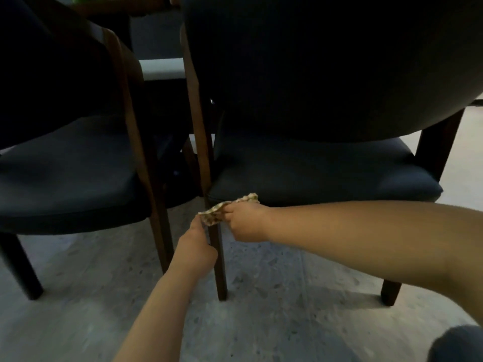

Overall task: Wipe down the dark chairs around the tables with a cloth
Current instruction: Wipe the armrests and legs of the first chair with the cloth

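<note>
Two dark upholstered chairs with brown wooden frames stand side by side, seen from behind. The right chair (324,168) fills the middle and right; the left chair (68,165) is at the left. A small patterned cloth (222,209) is wrapped around the top of the right chair's rear left leg (219,262), just under the seat corner. My right hand (245,223) grips the cloth's right end. My left hand (197,246) pinches its left end, beside the leg.
Pale speckled floor (287,309) spreads below the chairs. A wooden table edge (122,7) shows at the top behind the chairs. The left chair's rear leg (162,246) stands close to my left hand. A dark knee (457,346) shows at the bottom right.
</note>
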Available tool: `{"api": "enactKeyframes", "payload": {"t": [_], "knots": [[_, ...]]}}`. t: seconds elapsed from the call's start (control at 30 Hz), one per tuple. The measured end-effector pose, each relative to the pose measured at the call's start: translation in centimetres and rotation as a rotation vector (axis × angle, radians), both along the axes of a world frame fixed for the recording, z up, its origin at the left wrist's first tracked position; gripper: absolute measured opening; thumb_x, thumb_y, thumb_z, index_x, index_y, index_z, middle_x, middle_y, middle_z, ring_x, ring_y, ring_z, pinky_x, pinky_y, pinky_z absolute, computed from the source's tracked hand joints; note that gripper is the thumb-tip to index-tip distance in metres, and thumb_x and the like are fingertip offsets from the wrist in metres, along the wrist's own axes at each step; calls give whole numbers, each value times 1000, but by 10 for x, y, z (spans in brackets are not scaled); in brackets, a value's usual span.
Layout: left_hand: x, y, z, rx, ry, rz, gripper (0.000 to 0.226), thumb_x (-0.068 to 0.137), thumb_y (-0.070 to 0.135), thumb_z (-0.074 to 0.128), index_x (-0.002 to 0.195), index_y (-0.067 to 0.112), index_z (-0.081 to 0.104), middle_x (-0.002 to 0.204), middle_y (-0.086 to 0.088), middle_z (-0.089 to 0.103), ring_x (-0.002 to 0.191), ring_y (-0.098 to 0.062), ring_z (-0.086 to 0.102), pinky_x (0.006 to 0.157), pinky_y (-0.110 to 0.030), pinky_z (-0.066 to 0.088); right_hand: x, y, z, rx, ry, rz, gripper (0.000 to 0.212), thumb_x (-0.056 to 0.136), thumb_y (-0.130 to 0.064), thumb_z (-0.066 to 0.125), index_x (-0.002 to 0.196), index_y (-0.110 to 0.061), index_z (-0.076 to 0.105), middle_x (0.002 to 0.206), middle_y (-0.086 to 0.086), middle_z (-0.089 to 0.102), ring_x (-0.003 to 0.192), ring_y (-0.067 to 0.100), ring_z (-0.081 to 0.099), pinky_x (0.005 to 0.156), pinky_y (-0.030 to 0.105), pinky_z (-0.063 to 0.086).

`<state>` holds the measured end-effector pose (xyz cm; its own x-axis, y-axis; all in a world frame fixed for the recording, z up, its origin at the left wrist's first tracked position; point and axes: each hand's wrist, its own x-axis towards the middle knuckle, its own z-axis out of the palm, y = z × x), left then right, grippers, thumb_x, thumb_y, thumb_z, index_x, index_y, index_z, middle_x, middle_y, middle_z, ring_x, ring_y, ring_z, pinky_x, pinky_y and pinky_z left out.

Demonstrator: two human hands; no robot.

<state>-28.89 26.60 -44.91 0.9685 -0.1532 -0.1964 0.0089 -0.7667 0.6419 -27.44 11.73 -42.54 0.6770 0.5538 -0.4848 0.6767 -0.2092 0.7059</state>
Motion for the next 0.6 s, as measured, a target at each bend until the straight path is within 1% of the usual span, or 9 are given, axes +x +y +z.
{"api": "enactKeyframes", "payload": {"t": [0.03, 0.13, 0.23, 0.3, 0.37, 0.43, 0.5, 0.53, 0.6], "knots": [[-1, 1, 0, 7, 7, -5, 81, 88, -2, 55, 154, 18, 14, 140, -5, 50, 85, -4, 54, 64, -14, 41, -4, -8, 0, -19, 5, 12, 28, 95, -15, 48, 119, -10, 62, 128, 3, 59, 129, 27, 43, 110, 34, 28], [-8, 4, 3, -15, 41, 7, 86, 89, -2, 56, 156, 20, 7, 152, -5, 38, 82, -2, 56, 61, -15, 45, -22, -44, 4, -45, 41, 46, 26, 92, -15, 52, 115, -9, 65, 124, 6, 61, 123, 28, 47, 109, 33, 31], [-14, 4, 9, -15, 66, 42, 86, 88, -6, 55, 155, 21, 8, 155, -5, 32, 106, -21, 63, 81, -31, 56, -38, -79, 13, 27, 160, -4, 26, 94, -11, 45, 108, -6, 67, 118, 9, 62, 118, 30, 48, 106, 33, 31], [-15, 5, 11, -12, 66, 42, 85, 88, -5, 55, 155, 20, 9, 153, -6, 36, 92, -16, 66, 66, -25, 54, -38, -82, 20, 80, 172, 21, 27, 95, -15, 46, 110, -8, 67, 117, 8, 62, 116, 29, 48, 105, 36, 34], [-16, 5, 13, -23, 70, 40, 84, 89, -4, 55, 155, 19, 9, 151, -7, 38, 75, -6, 60, 52, -16, 43, -25, -67, 23, 145, 118, 90, 30, 97, -19, 44, 112, -10, 68, 117, 5, 63, 115, 26, 50, 104, 35, 36], [-17, 3, 16, 0, 66, 28, 82, 90, -2, 54, 155, 17, 8, 150, -8, 40, 86, -7, 59, 61, -13, 42, -4, -35, 26, 258, 53, 94, 34, 98, -21, 41, 121, -9, 63, 126, 6, 59, 122, 26, 47, 106, 36, 35], [-17, -3, 19, 20, 40, 19, 78, 90, 0, 54, 154, 14, 12, 147, -9, 43, 117, -20, 55, 77, -18, 40, 15, -4, 29, 409, 42, -6, 39, 99, -19, 39, 134, -5, 51, 144, 11, 44, 135, 28, 35, 110, 41, 31], [-16, -8, 20, 13, 23, 14, 75, 89, 0, 54, 153, 14, 17, 143, -9, 46, 121, -23, 52, 78, -22, 38, 21, 6, 30, 460, 47, -64, 41, 99, -18, 41, 137, -5, 47, 150, 12, 35, 139, 28, 29, 112, 43, 30], [-14, -17, 21, -4, -6, -13, 72, 87, -1, 56, 149, 17, 25, 133, -8, 53, 108, -20, 55, 72, -22, 38, 26, 9, 29, 556, 92, -186, 45, 98, -18, 44, 142, -9, 41, 155, 8, 27, 142, 26, 24, 113, 44, 28]]}}
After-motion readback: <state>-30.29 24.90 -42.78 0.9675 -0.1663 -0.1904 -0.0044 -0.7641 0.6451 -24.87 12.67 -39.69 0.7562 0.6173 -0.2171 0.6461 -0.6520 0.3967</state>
